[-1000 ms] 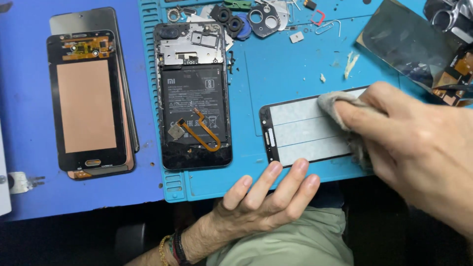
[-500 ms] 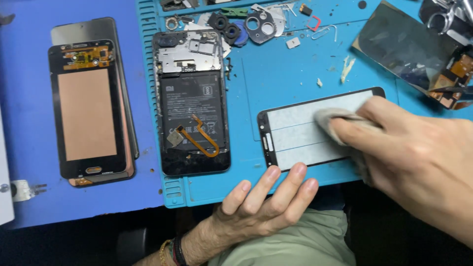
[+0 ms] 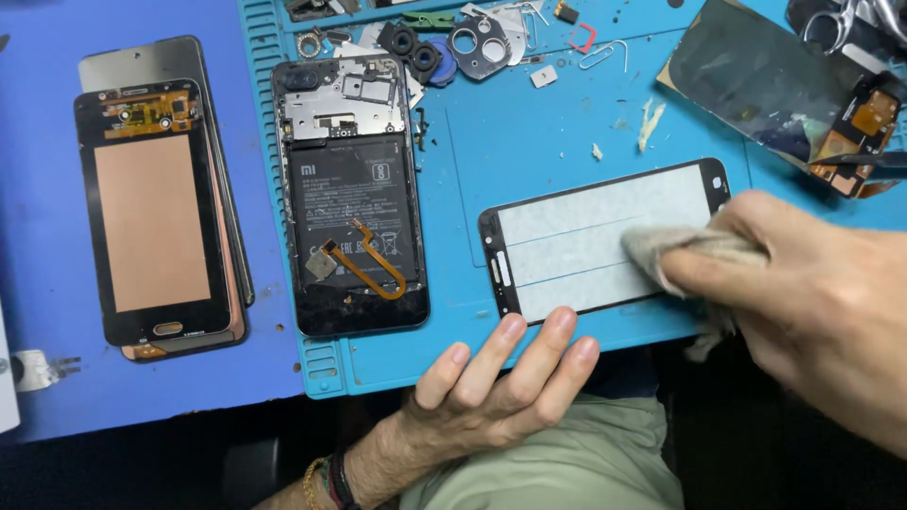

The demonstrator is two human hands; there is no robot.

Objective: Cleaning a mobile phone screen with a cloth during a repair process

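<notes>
Blue mat [image 3: 529, 142]: right hand [image 3: 812, 312] fingers clench cloth [image 3: 675, 253] on glass panel [image 3: 586, 241]; left hand [image 3: 501, 378] released.

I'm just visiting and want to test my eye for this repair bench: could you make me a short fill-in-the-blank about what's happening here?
1. The right hand presses a crumpled ____ onto the glass panel.
2. The left hand rests its fingertips at the near edge of the ____-coloured work mat.
3. The opened phone left of the glass panel has an ____ ribbon cable looping over its battery.
4. The glass panel has a ____ border.

Missing words: cloth; blue; orange; black
</notes>
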